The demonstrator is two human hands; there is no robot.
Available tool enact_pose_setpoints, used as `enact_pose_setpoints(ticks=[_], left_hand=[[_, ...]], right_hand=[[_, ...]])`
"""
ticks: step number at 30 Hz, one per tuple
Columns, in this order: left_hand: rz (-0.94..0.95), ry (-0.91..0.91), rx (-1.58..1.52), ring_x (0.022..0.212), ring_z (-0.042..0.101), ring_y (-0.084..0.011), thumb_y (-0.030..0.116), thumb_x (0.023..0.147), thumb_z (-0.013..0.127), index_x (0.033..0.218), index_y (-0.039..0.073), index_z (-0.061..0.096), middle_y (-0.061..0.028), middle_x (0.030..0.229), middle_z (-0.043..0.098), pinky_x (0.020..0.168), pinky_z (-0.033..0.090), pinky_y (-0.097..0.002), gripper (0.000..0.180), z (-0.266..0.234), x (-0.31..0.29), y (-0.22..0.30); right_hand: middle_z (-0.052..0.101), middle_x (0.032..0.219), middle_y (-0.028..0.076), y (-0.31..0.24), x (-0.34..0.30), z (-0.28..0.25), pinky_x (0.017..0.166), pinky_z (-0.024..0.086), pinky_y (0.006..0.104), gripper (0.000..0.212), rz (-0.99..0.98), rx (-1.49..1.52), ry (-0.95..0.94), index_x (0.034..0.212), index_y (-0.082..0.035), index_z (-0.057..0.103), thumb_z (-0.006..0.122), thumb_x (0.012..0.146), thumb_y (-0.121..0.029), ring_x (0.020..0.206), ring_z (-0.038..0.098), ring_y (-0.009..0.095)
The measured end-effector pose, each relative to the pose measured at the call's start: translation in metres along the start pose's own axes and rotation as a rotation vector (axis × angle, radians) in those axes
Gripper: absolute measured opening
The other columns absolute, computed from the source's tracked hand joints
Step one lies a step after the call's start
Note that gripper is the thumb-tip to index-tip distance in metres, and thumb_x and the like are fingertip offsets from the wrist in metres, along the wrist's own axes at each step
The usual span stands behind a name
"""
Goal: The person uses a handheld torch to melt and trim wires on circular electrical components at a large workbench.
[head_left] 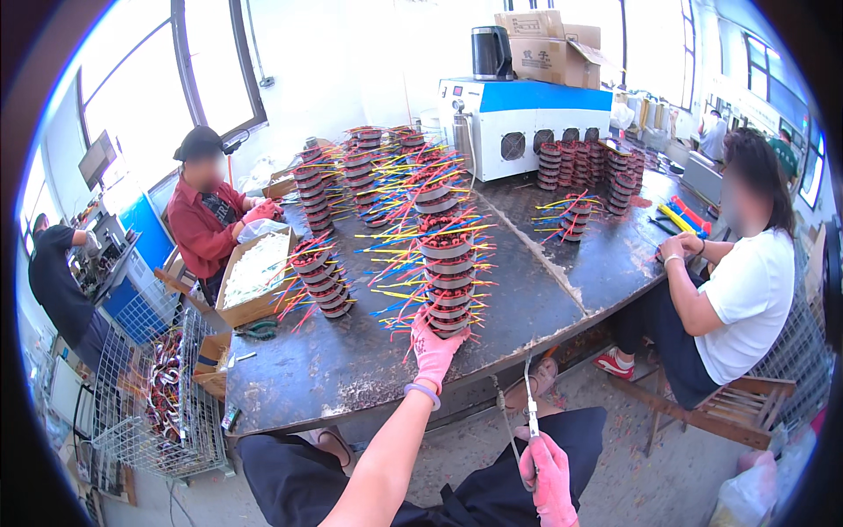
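Note:
My left hand (434, 355), in a pink glove, grips the bottom of a tall stack of motor stators (450, 279) near the table's front edge. The stators are dark rings with red windings; red, yellow and blue wires stick out on both sides. My right hand (550, 479), also gloved in pink, is closed around a slim tool (532, 415) with a metallic body and a thin, bent upper end. That tool is below the table edge, over my lap, apart from the stack. A shorter stator stack (323, 283) leans slightly to the left of my left hand.
More stator stacks (312, 189) stand behind. An open carton of white pieces (256, 274) and green-handled pliers (258, 330) lie left. A blue-and-white machine (527, 119) stands at the back. People sit left (215, 215) and right (746, 281). A wire cart (158, 413) holds wound parts.

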State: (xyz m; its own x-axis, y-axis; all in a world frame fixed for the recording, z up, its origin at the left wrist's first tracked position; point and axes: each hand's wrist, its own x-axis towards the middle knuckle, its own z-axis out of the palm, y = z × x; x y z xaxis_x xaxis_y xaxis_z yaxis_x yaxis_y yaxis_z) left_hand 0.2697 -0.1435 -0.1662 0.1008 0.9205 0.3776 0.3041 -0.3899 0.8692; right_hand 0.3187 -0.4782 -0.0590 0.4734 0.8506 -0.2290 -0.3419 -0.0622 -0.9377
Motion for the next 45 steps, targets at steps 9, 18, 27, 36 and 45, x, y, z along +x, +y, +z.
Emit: enact_pose_setpoints(ticks=[9, 18, 27, 36, 45], left_hand=[[-0.169, -0.465, -0.166, 0.123, 0.053, -0.0246, 0.027, 0.077, 0.086, 0.157, 0.002, 0.018, -0.0172, 0.152, 0.037, 0.102, 0.046, -0.0376, 0.108, -0.088, -0.052, 0.05], [0.737, -0.446, 0.452, 0.127, 0.056, -0.0335, 0.048, 0.074, 0.082, 0.134, -0.003, 0.055, -0.0243, 0.14, 0.053, 0.106, 0.046, -0.0397, 0.084, -0.146, 0.097, 0.234], [0.477, -0.704, 0.44, 0.121, 0.059, -0.0296, 0.043, 0.063, 0.09, 0.137, -0.007, 0.049, -0.0229, 0.13, 0.059, 0.105, 0.045, -0.0367, 0.098, -0.109, 0.161, 0.207], [0.71, -0.501, 0.423, 0.122, 0.056, -0.0343, 0.039, 0.056, 0.093, 0.143, -0.003, 0.043, -0.0197, 0.132, 0.053, 0.104, 0.045, -0.0414, 0.109, -0.246, 0.063, 0.179], [0.241, -0.564, 0.574, 0.123, 0.053, -0.0372, 0.048, 0.06, 0.088, 0.137, -0.003, 0.048, -0.0206, 0.132, 0.054, 0.108, 0.041, -0.0447, 0.101, -0.317, -0.003, -0.01]], right_hand=[[0.048, 0.06, -0.006, 0.001, -0.001, -0.002, 0.044, 0.025, 0.019, 0.041, -0.01, 0.033, 0.007, 0.124, -0.001, 0.062, 0.048, 0.106, -0.035, 0.048, 0.036, 0.001], [0.048, 0.059, -0.005, -0.008, -0.002, -0.001, 0.044, 0.026, 0.0193, 0.039, -0.055, 0.013, 0.05, 0.124, 0.001, 0.06, 0.046, 0.106, -0.03, 0.047, 0.035, 0.002], [0.047, 0.06, -0.005, -0.015, -0.011, 0.007, 0.044, 0.026, 0.0195, 0.04, -0.058, -0.036, 0.052, 0.124, 0.002, 0.06, 0.046, 0.106, -0.031, 0.048, 0.035, 0.002], [0.047, 0.058, -0.005, -0.004, -0.026, 0.025, 0.042, 0.024, 0.0198, 0.038, 0.026, -0.126, -0.01, 0.119, 0.003, 0.063, 0.046, 0.106, -0.029, 0.045, 0.034, 0.003], [0.048, 0.068, -0.005, 0.04, -0.006, 0.099, 0.056, 0.029, 0.0212, 0.038, 0.337, -0.105, -0.344, 0.129, 0.003, 0.058, 0.053, 0.105, -0.026, 0.06, 0.039, 0.004]])
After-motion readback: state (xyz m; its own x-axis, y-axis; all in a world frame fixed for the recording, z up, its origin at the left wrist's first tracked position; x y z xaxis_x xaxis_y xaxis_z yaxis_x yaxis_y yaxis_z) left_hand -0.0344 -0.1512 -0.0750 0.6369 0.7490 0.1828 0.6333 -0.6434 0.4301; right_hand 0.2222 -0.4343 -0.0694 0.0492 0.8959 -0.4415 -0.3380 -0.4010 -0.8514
